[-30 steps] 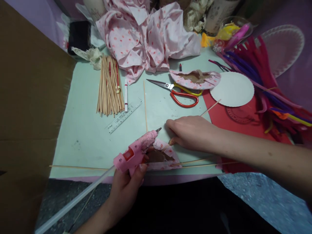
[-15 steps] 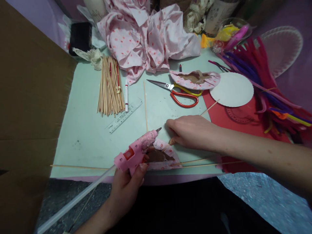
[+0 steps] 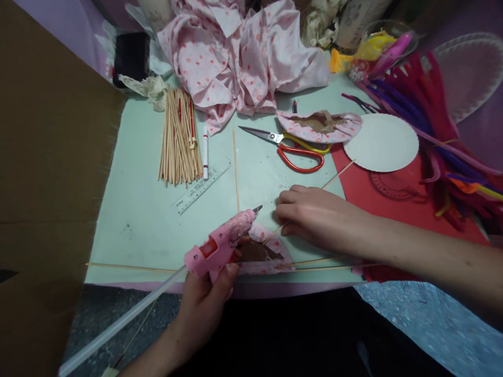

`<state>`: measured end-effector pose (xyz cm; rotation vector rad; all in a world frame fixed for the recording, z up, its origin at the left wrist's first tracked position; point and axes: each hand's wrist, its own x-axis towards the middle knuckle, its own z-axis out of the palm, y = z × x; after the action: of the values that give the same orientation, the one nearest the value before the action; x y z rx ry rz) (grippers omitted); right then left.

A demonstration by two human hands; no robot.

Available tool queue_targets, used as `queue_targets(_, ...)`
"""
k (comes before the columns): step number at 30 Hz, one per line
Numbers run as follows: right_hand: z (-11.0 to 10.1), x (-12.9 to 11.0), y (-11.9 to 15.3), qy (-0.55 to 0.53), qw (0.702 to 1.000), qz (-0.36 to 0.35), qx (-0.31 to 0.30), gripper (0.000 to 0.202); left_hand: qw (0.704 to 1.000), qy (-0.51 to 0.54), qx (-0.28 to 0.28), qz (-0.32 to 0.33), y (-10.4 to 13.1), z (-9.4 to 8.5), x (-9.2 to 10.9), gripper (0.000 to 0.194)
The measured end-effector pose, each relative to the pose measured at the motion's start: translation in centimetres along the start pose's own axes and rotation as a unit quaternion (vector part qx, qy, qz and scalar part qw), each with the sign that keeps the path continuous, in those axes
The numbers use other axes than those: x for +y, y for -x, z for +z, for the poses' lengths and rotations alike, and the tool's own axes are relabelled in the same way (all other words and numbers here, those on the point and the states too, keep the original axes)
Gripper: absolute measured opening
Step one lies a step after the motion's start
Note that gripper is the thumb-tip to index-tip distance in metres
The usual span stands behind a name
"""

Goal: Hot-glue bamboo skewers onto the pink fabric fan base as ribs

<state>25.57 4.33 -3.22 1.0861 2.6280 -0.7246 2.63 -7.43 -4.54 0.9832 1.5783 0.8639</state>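
left hand [image 3: 207,297] wrapped round glue gun [image 3: 225,236] | right hand [image 3: 308,214] palm-down, fingers curled over stick [image 3: 340,173], can't tell if gripping

A counter [image 3: 133,220] with a pale green top carries a loose heap of pink spotted cloth [image 3: 212,63] along its far side. Nearer, on the left, lies a bundle of thin wooden sticks [image 3: 178,141], with a white marker [image 3: 205,154] just beside it and a clear ruler [image 3: 204,188] slanting below. A single stick [image 3: 236,167] lies between the ruler and the open scissors [image 3: 275,137]. A red sheet [image 3: 361,191] covers part of the right side, and a cloth-edged cardboard piece [image 3: 257,252] rests by the front edge
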Motion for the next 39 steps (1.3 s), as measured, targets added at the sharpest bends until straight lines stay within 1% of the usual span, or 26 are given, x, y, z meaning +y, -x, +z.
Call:
queue_targets(3, 0.5, 0.1, 0.4, 0.010, 0.999, -0.017, 0.043, 0.011, 1.000, 0.004, -0.023, 0.013, 0.1, -0.2, -0.3, 0.022)
queue_targets(6, 0.6, 0.2, 0.9, 0.000, 0.998, -0.020, 0.062, 0.017, 1.000, -0.001, -0.023, 0.007, 0.2, -0.3, -0.4, 0.024)
queue_targets(10, 0.4, 0.5, 1.9, -0.020, 0.995, -0.020, 0.094, 0.014, 1.000, -0.014, -0.013, -0.003, 0.2, -0.3, -0.4, 0.031)
queue_targets(12, 0.3, 0.8, 2.4, -0.033, 0.993, -0.022, 0.115, 0.013, 1.000, -0.013, -0.017, -0.004, 0.3, -0.4, -0.3, 0.033)
queue_targets(16, 0.5, 1.6, 3.6, -0.048, 0.984, -0.029, 0.168, 0.015, 0.999, 0.028, -0.035, 0.017, 0.6, -0.7, -0.2, 0.031)
queue_targets(19, 0.8, 1.9, 4.7, -0.053, 0.979, -0.019, 0.195, 0.017, 0.999, 0.040, -0.029, 0.012, 1.0, -0.7, -0.1, 0.031)
queue_targets(21, 1.0, 1.8, 5.5, -0.057, 0.978, -0.016, 0.199, 0.018, 0.999, 0.035, -0.005, 0.007, 1.2, -0.6, -0.1, 0.032)
queue_targets(23, 1.2, 1.4, 6.4, -0.062, 0.980, -0.016, 0.190, 0.021, 0.999, 0.033, 0.031, 0.001, 1.4, -0.5, -0.1, 0.031)
queue_targets(24, 1.3, 1.1, 6.9, -0.065, 0.981, -0.015, 0.181, 0.022, 0.998, 0.038, 0.039, 0.002, 1.5, -0.5, -0.1, 0.031)
queue_targets(26, 1.5, 0.4, 7.7, -0.072, 0.985, -0.014, 0.156, 0.025, 0.998, 0.054, 0.036, 0.016, 1.6, -0.4, 0.0, 0.032)
queue_targets(29, 1.8, -0.2, 8.7, -0.078, 0.988, -0.016, 0.131, 0.027, 0.997, 0.063, 0.012, 0.042, 1.9, -0.5, 0.3, 0.037)
queue_targets(31, 2.0, 0.1, 9.2, -0.069, 0.987, -0.007, 0.145, 0.026, 0.997, 0.050, 0.008, 0.052, 2.1, -0.5, 0.5, 0.039)
queue_targets(34, 1.8, 1.0, 9.8, -0.049, 0.981, 0.015, 0.188, 0.026, 0.997, 0.040, 0.010, 0.066, 2.6, -0.7, 0.3, 0.038)
queue_targets(37, 0.8, 1.9, 10.2, -0.037, 0.976, 0.035, 0.214, 0.025, 0.996, 0.051, 0.025, 0.064, 3.1, -1.0, -0.3, 0.035)
queue_targets(39, 0.0, 2.0, 10.4, -0.029, 0.972, 0.042, 0.231, 0.023, 0.995, 0.071, 0.035, 0.065, 3.4, -1.1, -0.7, 0.034)
